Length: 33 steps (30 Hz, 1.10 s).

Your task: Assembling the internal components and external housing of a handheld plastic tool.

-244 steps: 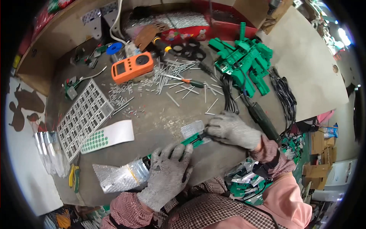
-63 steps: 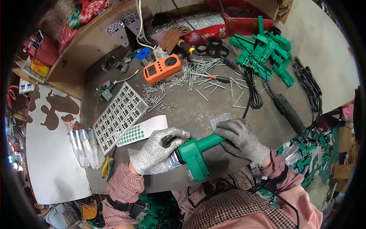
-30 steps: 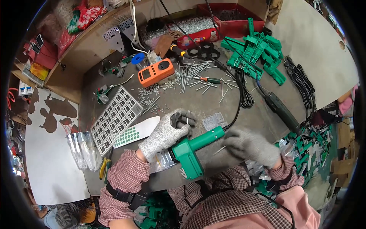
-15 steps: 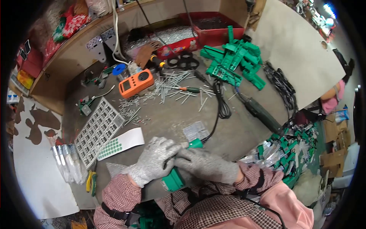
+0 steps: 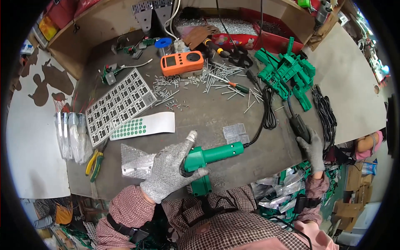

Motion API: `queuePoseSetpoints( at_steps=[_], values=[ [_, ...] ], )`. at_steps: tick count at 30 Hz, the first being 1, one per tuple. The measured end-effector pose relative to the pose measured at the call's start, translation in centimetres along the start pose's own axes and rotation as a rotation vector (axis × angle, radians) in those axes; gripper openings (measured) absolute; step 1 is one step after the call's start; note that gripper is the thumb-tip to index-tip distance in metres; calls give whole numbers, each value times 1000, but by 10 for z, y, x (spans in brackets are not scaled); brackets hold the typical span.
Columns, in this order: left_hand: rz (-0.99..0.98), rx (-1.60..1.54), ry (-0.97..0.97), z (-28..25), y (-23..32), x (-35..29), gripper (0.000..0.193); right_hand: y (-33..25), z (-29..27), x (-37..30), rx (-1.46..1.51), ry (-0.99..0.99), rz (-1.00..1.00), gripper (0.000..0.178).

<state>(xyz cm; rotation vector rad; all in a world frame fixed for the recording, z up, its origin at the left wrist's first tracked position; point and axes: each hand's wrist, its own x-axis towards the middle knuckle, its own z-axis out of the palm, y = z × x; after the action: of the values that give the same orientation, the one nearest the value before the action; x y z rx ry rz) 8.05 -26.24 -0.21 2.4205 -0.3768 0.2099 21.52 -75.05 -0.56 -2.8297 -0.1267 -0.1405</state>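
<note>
My left hand (image 5: 171, 171), in a grey knit glove, lies round the body of a green corded hand tool (image 5: 223, 153). Its thumb points up and away, while a finger crosses the tool's lower part. A black cord leaves the tool's handle at the right end. The tool's lower green block (image 5: 201, 186) hangs at the table's front edge, near my apron. Off to the right, my right hand (image 5: 311, 148), gloved too, has its fingers round the near end of a dark cylindrical electric screwdriver (image 5: 297, 124). Its working tip is hidden by that hand.
Green plastic housings (image 5: 289, 71) pile up at the back right, beside bundled black cables (image 5: 325, 112). Loose screws (image 5: 216, 79) surround an orange multimeter (image 5: 182, 63). A grey grid tray (image 5: 118, 106), a sticker sheet (image 5: 160, 123), cutting pliers (image 5: 95, 164) and a clear bag (image 5: 135, 161) lie left.
My right hand has left the green tool and moved right onto the electric screwdriver. My left hand keeps the green tool, whose handle now shows fully. The view has shifted.
</note>
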Motion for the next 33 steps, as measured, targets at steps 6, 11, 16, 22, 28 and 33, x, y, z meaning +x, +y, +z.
queuePoseSetpoints(
  at_steps=[6,11,16,22,28,33],
  values=[
    [-25,24,26,1,1,-4,87,-79,-5,18,1782,-53,-8,73],
    [-14,228,61,-1,9,-1,77,-244,28,21,2153,-170,-472,77],
    [-21,23,-57,13,12,19,67,-247,35,14,1886,-266,-573,79],
    [-53,133,-165,17,26,40,54,-245,52,43,1841,-946,-1020,51],
    [-70,136,-243,25,25,50,60,-260,71,42,1880,-529,-1083,59],
    [-17,173,-190,27,26,45,64,-285,63,7,2077,162,-681,60]
  ],
)
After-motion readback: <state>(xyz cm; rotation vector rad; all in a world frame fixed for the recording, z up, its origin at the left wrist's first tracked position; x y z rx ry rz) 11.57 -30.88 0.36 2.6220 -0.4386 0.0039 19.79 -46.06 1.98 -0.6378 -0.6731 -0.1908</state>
